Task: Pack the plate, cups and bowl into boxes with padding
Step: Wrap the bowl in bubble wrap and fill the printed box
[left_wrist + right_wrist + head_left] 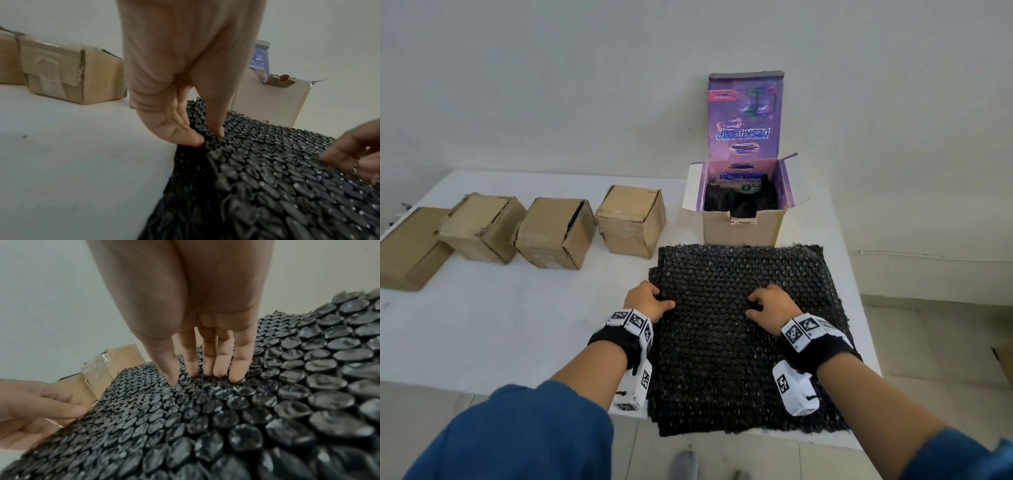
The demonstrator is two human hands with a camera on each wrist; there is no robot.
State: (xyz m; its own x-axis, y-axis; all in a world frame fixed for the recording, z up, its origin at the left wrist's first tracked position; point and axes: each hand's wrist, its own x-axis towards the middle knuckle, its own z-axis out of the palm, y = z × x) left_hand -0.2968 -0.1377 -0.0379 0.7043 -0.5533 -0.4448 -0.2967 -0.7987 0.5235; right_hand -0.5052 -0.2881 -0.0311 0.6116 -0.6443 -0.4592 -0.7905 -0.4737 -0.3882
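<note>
Room: white wall point(585, 85) behind a white desk point(500, 325), with pale floor tiles point(928, 342) to your right.
Desk: it carries four shut brown boxes, one open box and a pile of black padding.
Padding: the black bubble wrap point(739, 342) lies flat on the desk right in front of you. It looks like a few sheets, one on top of another. Its near edge hangs a little over the desk edge.
Your left hand point(649, 301): it is at the left edge of the bubble wrap. Your thumb and one finger pinch the edge of the top sheet.
Your right hand point(770, 306): it is on top of the bubble wrap, near the middle. Your fingertips point(221, 369) press down into the bubbles. Your fingers are bent, but they do not hold anything.
Open box point(743, 222): it stands just behind the bubble wrap, touching its far edge. Its purple lid point(744, 116) stands straight up. Some black bubble wrap is already inside it.
Brown boxes point(558, 233): the four sit in a row to the left of the open box, all shut.
Plate, cups and bowl: you cannot see them in any view.
Your sleeves point(517, 435): blue, with black wrist bands point(619, 342) that have white tags.
</note>
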